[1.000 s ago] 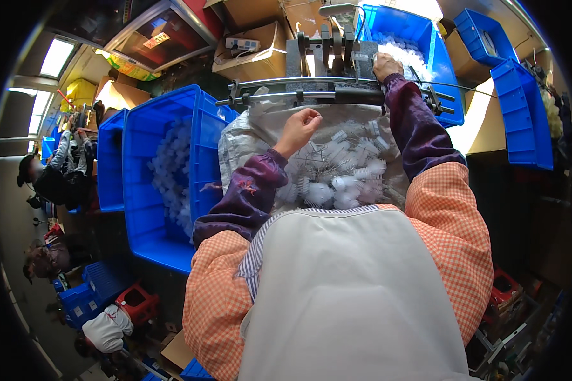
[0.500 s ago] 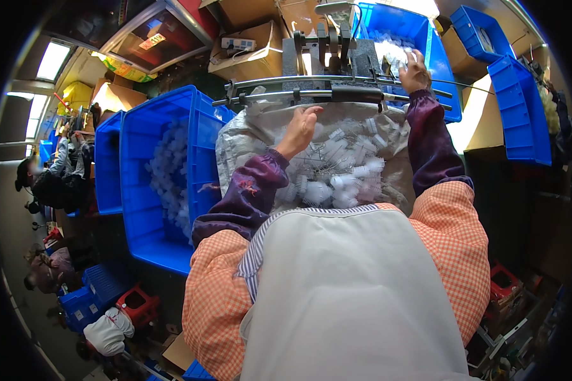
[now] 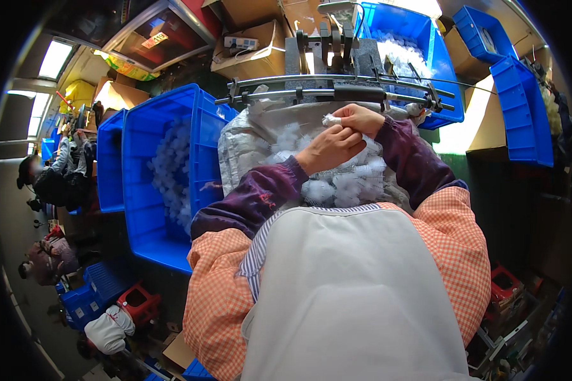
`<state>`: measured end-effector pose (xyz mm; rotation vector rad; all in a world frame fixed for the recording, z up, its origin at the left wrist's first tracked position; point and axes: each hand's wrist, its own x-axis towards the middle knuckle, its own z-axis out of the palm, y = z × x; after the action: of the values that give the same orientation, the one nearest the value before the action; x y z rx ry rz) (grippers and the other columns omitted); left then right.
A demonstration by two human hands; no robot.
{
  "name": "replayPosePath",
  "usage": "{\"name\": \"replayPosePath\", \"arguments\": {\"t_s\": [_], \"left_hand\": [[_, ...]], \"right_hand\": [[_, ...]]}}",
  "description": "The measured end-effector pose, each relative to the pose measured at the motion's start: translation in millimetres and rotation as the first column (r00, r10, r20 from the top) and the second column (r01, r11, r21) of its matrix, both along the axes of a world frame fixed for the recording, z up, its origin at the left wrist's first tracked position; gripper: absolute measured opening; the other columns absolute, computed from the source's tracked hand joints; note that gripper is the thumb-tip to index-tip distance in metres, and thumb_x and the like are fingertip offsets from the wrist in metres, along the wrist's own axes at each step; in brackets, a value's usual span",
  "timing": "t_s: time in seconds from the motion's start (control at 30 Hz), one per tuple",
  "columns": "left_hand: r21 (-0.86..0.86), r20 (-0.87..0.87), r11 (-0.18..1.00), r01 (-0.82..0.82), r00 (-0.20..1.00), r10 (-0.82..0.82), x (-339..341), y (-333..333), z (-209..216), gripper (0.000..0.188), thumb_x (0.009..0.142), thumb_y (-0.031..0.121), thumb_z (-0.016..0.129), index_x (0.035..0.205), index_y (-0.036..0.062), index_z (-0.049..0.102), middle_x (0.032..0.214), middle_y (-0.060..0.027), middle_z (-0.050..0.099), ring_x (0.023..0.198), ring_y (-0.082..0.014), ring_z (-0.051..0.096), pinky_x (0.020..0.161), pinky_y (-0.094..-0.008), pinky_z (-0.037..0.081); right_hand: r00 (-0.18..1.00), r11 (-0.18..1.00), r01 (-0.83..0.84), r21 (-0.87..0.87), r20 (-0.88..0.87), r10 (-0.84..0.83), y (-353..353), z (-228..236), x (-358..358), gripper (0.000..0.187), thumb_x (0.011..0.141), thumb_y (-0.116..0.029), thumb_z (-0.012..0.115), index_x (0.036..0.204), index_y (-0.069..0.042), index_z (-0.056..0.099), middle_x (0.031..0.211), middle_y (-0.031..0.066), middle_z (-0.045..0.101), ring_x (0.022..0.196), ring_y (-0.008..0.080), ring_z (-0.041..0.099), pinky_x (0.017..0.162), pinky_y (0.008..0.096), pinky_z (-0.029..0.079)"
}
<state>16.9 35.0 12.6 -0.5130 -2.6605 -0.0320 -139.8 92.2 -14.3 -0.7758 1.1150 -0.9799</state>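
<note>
My right hand pinches a small white piece, its exact kind too small to make out, just in front of the black-sleeved metal bar. Close below it is my left hand, fingers curled and nearly touching the right hand; whatever they hold is hidden. Beneath both hands lies a heap of white bristle brushes, some with thin wire stems, on a pale plastic sheet. At the back right, a blue bin holds many small white pieces.
Metal rods and a dark machine cross the far side of the sheet. To the left stands a large blue bin with white pieces inside. An open cardboard box sits behind, a blue crate at right. Other people sit far left.
My right hand has come back from the far right bin to the middle, now with a small white piece. My left hand has shifted right and curled its fingers beside it.
</note>
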Motion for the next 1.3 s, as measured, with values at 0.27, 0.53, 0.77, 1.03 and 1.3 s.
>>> {"name": "replayPosePath", "arguments": {"t_s": [0.27,0.53,0.77,1.03,1.3], "left_hand": [[0.252,0.48,0.75,-0.612,0.752,0.452,9,-52,-26,0.033,0.079,0.03,0.059,0.101,0.0054,0.057,0.1,-0.0137,0.057,0.094,-0.0293,0.054,0.078,-0.0395,0.044],[0.135,0.826,0.741,-0.658,0.488,0.283,23,-70,-65,0.025,0.074,0.031,0.061,0.083,0.0091,0.068,0.088,-0.0113,0.065,0.089,-0.029,0.06,0.077,-0.042,0.046],[0.158,0.81,0.756,-0.635,0.522,0.269,20,-58,-42,0.018,0.069,0.022,0.061,0.077,0.008,0.068,0.079,-0.0127,0.065,0.078,-0.03,0.062,0.072,-0.0381,0.048],[0.205,0.695,0.682,-0.702,0.595,0.403,17,-55,-51,0.016,0.069,0.023,0.062,0.078,0.0119,0.068,0.078,-0.009,0.065,0.08,-0.0303,0.061,0.072,-0.039,0.046],[0.228,0.545,0.733,-0.641,0.708,0.45,14,-61,-43,0.012,0.069,0.019,0.062,0.078,0.0142,0.068,0.077,-0.0066,0.066,0.075,-0.03,0.057,0.073,-0.0389,0.044]], "right_hand": [[0.015,0.809,0.261,-0.526,-0.836,-0.548,-27,-8,-91,0.024,0.084,-0.023,0.052,0.104,-0.012,0.06,0.092,0.0155,0.062,0.088,0.0331,0.058,0.075,0.0409,0.046],[-0.341,0.911,0.168,-0.378,-0.889,-0.305,-62,-24,-123,0.018,0.083,-0.017,0.048,0.095,-0.011,0.059,0.096,0.0084,0.06,0.097,0.0299,0.052,0.081,0.04,0.043],[-0.3,0.907,0.162,-0.389,-0.895,-0.33,-63,-29,-127,0.019,0.084,-0.02,0.048,0.097,-0.011,0.058,0.097,0.0075,0.06,0.101,0.0282,0.051,0.083,0.0396,0.041],[-0.304,0.915,0.148,-0.375,-0.898,-0.318,-63,-26,-125,0.02,0.085,-0.023,0.048,0.097,-0.011,0.058,0.1,0.0064,0.06,0.102,0.0272,0.05,0.085,0.0401,0.038],[-0.229,0.923,0.284,-0.26,-0.953,-0.199,-71,-21,-126,0.026,0.084,-0.025,0.049,0.106,-0.017,0.059,0.105,0.0021,0.059,0.105,0.0224,0.049,0.092,0.0417,0.03]]}}
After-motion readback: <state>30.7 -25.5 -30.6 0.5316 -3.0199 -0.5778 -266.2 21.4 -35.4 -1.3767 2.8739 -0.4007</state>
